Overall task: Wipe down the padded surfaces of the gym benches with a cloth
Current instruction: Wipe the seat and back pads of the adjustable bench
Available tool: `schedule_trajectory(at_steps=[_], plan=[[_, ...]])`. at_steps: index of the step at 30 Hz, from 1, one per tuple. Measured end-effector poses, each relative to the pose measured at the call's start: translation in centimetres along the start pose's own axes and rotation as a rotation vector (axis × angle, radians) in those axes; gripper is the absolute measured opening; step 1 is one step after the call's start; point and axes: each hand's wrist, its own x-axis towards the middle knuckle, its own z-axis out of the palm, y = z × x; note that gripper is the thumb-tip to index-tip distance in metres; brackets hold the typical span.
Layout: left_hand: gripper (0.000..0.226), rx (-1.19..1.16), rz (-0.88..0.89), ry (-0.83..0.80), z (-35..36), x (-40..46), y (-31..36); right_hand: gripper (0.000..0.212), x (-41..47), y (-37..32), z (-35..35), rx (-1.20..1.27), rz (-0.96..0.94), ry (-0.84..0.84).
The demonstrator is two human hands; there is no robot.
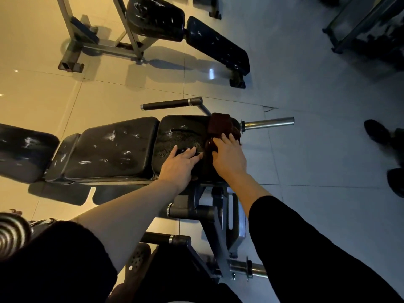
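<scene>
From the black-sleeved arms, the left hand (181, 164) lies with fingers spread flat on the black padded seat pad (181, 136) while the right hand (229, 156) presses the dark brown cloth (219, 123) at its far end; best drag it in overlapping strokes toward the backrest.

Near bench (113, 149): black padded sections in a row on a grey steel frame, standing on tiled floor (109, 99). On the end pad: dark brown cloth (218, 125) draped over the far edge, left hand (179, 165) flat, right hand (229, 156) on the cloth.
</scene>
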Motion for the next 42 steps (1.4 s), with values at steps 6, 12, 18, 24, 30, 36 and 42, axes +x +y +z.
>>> schedule_trajectory(at_steps=[6,12,18,24,30,36,42], plan=[[0.072,-0.018,-0.003,-0.009,-0.1,-0.1,0.0,0.043,-4.0,1.4,0.6,0.074,-0.099,0.023],[0.072,-0.044,0.018,0.011,0.0,-0.2,-0.2,0.055,-0.4,0.7,0.3,0.067,0.044,-0.014],[0.077,-0.194,0.064,0.127,0.4,-0.8,-1.5,0.052,-4.2,1.4,0.5,0.012,-0.076,-0.038],[0.08,-0.167,0.066,0.08,-0.2,0.3,-4.6,0.058,2.7,1.9,-1.1,0.037,0.081,-0.052],[0.079,-0.16,0.077,0.043,-0.2,1.0,-5.1,0.059,3.1,-1.2,0.8,-0.014,-0.024,-0.048],[0.079,-0.194,0.072,0.03,0.1,0.9,-5.2,0.055,1.7,2.5,0.0,-0.144,-0.044,-0.004],[0.076,-0.207,0.066,0.038,0.4,0.8,-5.2,0.059,6.0,0.3,-0.6,-0.083,0.067,-0.081]])
